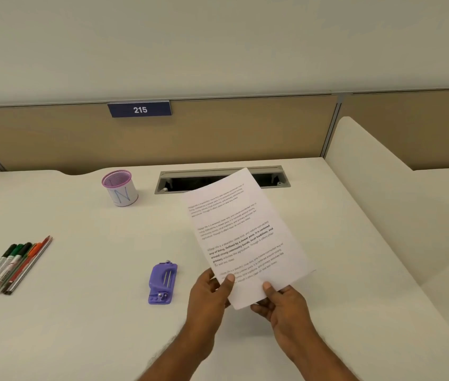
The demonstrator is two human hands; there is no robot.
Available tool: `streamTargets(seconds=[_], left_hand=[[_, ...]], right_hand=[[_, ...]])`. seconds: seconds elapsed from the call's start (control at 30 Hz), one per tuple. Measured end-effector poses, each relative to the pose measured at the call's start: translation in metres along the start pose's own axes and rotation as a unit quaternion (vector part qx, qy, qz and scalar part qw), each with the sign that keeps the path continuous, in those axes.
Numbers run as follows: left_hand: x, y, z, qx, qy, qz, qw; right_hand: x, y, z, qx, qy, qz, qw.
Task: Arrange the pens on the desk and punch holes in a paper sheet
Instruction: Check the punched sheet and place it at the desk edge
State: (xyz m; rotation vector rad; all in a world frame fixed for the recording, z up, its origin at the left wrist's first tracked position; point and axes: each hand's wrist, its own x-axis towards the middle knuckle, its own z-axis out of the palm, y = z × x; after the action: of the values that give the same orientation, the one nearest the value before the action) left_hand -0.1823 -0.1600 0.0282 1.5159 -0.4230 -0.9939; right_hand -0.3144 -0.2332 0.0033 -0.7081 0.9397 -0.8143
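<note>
Both hands, left hand (212, 291) and right hand (279, 303), pinch the printed sheet (241, 235) by its near edge above the counter (80, 325), its long axis running away, with the purple hole punch (162, 283) lying just left of the left hand.

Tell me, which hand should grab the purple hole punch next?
Probably the left hand. The purple hole punch lies on the desk just to its left, much nearer than to the right hand. Both hands pinch the paper sheet, so the right could keep holding it alone.
</note>
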Motion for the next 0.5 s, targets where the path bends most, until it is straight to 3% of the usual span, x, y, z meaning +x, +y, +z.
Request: streamTargets(seconds=[0.2, 0.37, 0.5], left_hand=[[0.000, 0.000, 0.002, 0.013, 0.065, 0.013, 0.998], [0.005, 0.003, -0.002, 0.010, 0.063, 0.012, 0.998], [0.013, 0.005, -0.004, 0.009, 0.051, 0.008, 0.999]], right_hand=[[-0.008, 0.003, 0.006, -0.001, -0.015, -0.005, 1.000], [-0.009, -0.013, 0.000, 0.006, -0.039, -0.057, 0.998], [-0.001, -0.033, -0.017, 0.048, -0.002, -0.069, 0.996]])
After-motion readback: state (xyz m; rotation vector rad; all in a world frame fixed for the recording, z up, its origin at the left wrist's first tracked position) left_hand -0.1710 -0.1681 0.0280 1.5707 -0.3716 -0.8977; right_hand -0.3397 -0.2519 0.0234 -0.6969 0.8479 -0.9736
